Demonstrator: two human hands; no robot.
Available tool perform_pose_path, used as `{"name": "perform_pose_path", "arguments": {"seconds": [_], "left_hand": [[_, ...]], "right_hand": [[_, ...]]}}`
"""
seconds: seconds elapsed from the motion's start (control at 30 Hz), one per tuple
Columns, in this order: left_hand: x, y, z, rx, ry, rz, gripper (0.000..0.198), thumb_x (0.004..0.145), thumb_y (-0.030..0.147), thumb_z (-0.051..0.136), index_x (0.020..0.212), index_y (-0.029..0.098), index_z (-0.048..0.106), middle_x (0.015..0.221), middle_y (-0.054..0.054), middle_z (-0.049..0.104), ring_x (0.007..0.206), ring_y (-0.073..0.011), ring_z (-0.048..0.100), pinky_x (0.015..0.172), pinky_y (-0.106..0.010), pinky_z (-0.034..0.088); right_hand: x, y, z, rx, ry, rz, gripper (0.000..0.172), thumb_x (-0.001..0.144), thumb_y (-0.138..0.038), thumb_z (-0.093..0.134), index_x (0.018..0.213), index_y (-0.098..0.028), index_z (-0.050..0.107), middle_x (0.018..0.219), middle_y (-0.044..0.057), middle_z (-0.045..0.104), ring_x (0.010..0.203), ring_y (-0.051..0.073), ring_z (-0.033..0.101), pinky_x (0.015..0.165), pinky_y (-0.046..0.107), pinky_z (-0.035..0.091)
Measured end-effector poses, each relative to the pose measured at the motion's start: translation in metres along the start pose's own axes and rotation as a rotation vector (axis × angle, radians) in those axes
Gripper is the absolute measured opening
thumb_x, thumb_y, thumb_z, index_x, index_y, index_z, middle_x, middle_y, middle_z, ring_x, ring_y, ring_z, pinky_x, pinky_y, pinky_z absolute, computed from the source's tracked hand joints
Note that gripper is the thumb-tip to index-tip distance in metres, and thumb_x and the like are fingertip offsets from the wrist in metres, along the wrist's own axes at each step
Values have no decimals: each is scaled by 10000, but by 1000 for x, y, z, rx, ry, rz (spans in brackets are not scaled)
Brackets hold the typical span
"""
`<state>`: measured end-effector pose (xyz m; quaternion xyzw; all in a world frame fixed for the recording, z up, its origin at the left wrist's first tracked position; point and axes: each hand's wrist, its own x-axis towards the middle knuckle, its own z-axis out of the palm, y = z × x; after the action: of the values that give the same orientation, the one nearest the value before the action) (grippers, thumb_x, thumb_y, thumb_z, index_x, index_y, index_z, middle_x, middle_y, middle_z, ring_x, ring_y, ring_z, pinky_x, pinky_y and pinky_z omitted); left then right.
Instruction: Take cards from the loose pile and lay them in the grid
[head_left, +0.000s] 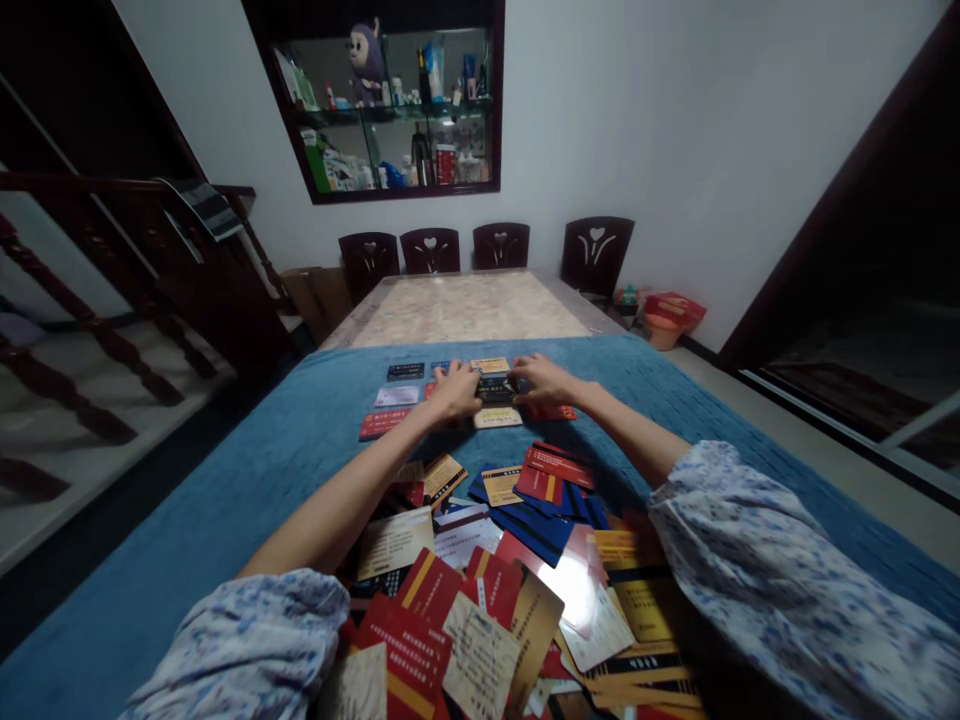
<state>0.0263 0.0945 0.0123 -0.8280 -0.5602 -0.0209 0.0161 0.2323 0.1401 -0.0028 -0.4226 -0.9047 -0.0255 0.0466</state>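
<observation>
Your left hand [456, 390] and right hand [546, 382] are stationed palm down over a set of cards laid out in rows, one on either side of a black card [493, 390]. Nearest you, between your floral sleeves [255, 640], lies a loose heap of cards [409, 650] in red, gold and cream, overlapping at all angles (one near its middle throws back a bright glare). Lines of small characters cross many of them and dark stripes cross several; the wording is too small and blurred to read. At the heap's far side, blue cards [532, 530] lie fanned.

Beyond it, the nearest row shows a red card [381, 425] and a cream card [497, 417], their print likewise illegible. At the row behind, your fingers are bent and the spread of each hand is narrow; the fingertips are at the black card's two side edges, but whether either hand grips it you cannot be told from this angle. A pale card [397, 396] lies further left, and the farthest row includes a dark card [405, 371] and a yellow card [489, 365].

All rest on a blue cloth [225, 540]. Past its edge are the patterned tabletop [487, 305], dark chairs [501, 246] and a stocked wall cabinet [405, 196].
</observation>
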Motion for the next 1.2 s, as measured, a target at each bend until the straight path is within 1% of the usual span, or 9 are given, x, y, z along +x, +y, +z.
{"name": "perform_pose_path", "arguments": {"seconds": [0.1,0.2,0.37,0.57,0.67,0.87,1.03,1.2], "left_hand": [[9,-2,2,-5,-14,-21,437,754,206,562,1182,194,651,1305,-168,564,1267,-378,398,982,-579,339],[18,-6,6,-11,-32,-43,468,749,212,568,1210,223,646,1320,-151,568,1279,-387,384,983,-592,337],[28,-10,13,-21,-69,-52,469,756,225,575,1220,223,643,1338,-149,576,1297,-387,378,994,-605,336],[35,-12,18,-12,-110,-67,450,748,191,566,1189,209,652,1275,-166,617,1292,-394,391,976,-626,359],[37,-12,18,-4,-115,-71,424,753,206,566,1166,212,660,1291,-165,602,1284,-392,395,972,-627,373],[42,-14,20,-4,-145,-77,378,737,177,577,1102,190,675,1317,-178,561,1304,-391,387,1022,-669,329],[46,-13,23,20,-158,-88,482,685,174,610,1165,197,641,1357,-177,534,1313,-397,378,1025,-671,333],[46,-8,22,27,-193,-117,544,682,161,611,1227,169,612,1432,-213,479,1389,-415,320,1057,-695,291]], "right_hand": [[7,-1,-2,-32,-38,27,379,795,-384,712,1102,-163,731,1148,147,641,1043,303,546,885,365,420],[13,-3,-4,-52,-59,63,365,789,-372,709,1098,-179,735,1150,133,649,1047,297,554,849,342,431],[21,-3,-4,-71,-103,118,346,780,-348,705,1092,-205,741,1201,123,656,1091,313,557,788,316,450],[28,-3,0,-86,-139,119,352,772,-325,707,1094,-189,744,1219,135,664,1122,334,558,843,341,457],[30,-2,2,-77,-151,116,346,768,-329,708,1087,-200,747,1212,134,671,1105,328,575,858,353,459],[33,0,4,-99,-167,98,333,774,-329,695,1078,-206,747,1177,120,689,1093,313,598,908,356,463],[36,-4,3,-112,-178,80,317,757,-294,688,1055,-208,756,1133,116,716,1053,286,632,953,347,466],[33,-10,2,-102,-187,138,384,758,-226,645,1129,-182,735,1189,151,697,1069,292,642,889,317,498]]}}
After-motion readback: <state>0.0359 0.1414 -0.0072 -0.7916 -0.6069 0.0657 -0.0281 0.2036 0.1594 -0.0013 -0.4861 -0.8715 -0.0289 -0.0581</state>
